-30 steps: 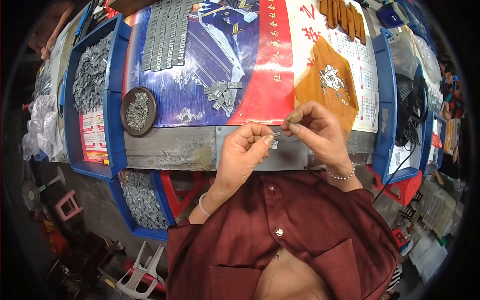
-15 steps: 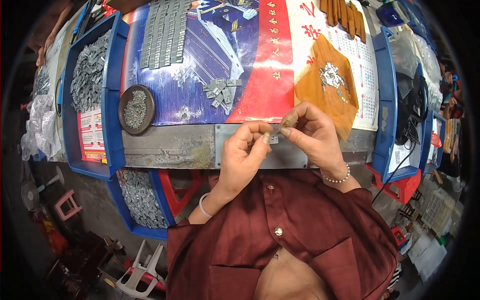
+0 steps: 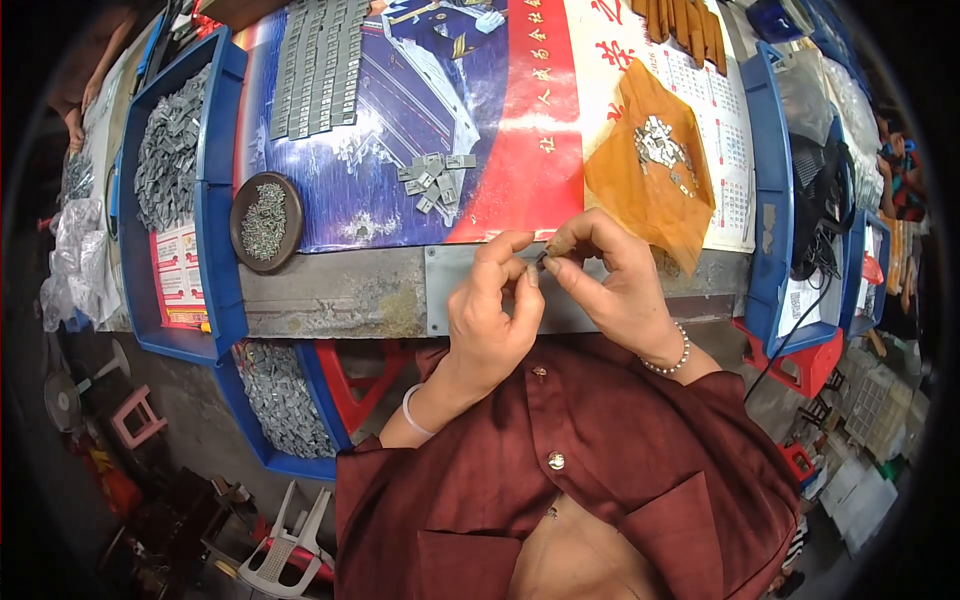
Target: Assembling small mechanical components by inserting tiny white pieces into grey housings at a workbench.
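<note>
At the table's near edge my two hands meet, fingertips almost touching. My right hand [image 3: 618,290] is closed in a pinch at a small dark piece [image 3: 542,262], too small to name. Curled just left of it, my left hand [image 3: 495,315] has thumb and fingers drawn together; what lies in them is mostly hidden. Beyond my hands a loose heap of small grey parts [image 3: 436,184] rests on the poster. Small silvery metal pieces [image 3: 660,143] lie on brown paper [image 3: 620,185] to the right. A round brown dish [image 3: 240,240] on the left holds many tiny metal parts [image 3: 264,222].
Neat rows of grey parts [image 3: 318,75] lie at the far left of the poster [image 3: 545,120]. Blue bins [image 3: 222,130] of grey parts flank my left, one below table height. Another blue bin [image 3: 770,190] with a black bag stands right. Rolled brown strips [image 3: 685,30] lie far right.
My left hand has shifted slightly down, and its fingers have curled away from the right fingertips. The small grey-and-white part visible under the fingers before no longer shows.
</note>
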